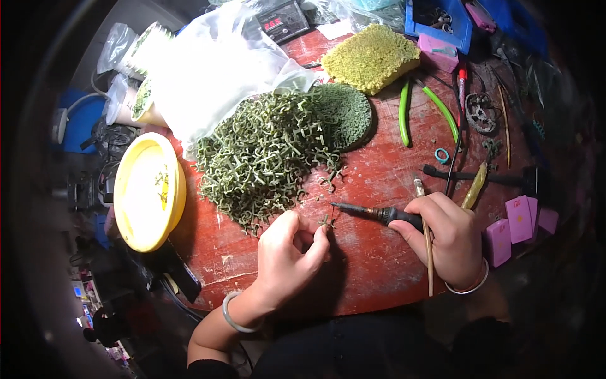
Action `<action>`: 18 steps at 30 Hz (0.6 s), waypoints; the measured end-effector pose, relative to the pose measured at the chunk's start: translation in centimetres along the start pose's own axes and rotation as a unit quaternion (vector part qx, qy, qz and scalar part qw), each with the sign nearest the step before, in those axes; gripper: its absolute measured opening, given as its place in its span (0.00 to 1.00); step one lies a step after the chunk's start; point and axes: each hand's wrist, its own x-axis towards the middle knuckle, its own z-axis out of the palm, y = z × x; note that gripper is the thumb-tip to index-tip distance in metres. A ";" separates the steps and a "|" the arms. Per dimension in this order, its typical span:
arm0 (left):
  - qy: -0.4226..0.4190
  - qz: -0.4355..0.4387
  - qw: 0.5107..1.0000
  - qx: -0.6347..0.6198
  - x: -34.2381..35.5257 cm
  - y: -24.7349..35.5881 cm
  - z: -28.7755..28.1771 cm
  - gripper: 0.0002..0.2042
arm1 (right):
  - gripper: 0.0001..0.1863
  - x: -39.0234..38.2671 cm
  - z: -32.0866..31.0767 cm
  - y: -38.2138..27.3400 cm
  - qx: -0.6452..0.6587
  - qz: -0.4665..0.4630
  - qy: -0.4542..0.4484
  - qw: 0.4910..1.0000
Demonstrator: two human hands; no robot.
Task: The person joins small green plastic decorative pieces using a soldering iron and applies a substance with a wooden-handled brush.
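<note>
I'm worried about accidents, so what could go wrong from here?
The tip of the black-handled tool in the right hand is near the left hand; a slip might poke it, or burn it if hot, which I can't tell.

The small green piece pinched in the left hand could drop and get lost among the heap of green pieces.

The wooden stick, also in the right hand, might make the tool harder to steady.

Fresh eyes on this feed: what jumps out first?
Likely the heap of curled green pieces left of centre on the red table, beside a glaring white bag. Next, the yellow spongy block toward the far side. Nearer, the right hand holds a pointed black-handled tool, its tip near the left hand.
</note>
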 end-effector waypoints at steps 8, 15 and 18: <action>-0.012 -0.026 0.999 -0.023 0.1 0.8 0.0 0.09 | 0.14 -0.3 -0.2 0.1 0.000 -0.015 0.004 1.000; -0.015 -0.025 0.999 -0.028 0.2 1.3 0.1 0.09 | 0.13 -0.3 -0.3 0.1 -0.006 -0.021 -0.010 1.000; -0.016 -0.015 0.999 -0.029 0.3 1.4 0.1 0.09 | 0.13 -0.3 -0.3 0.0 -0.011 -0.021 -0.014 1.000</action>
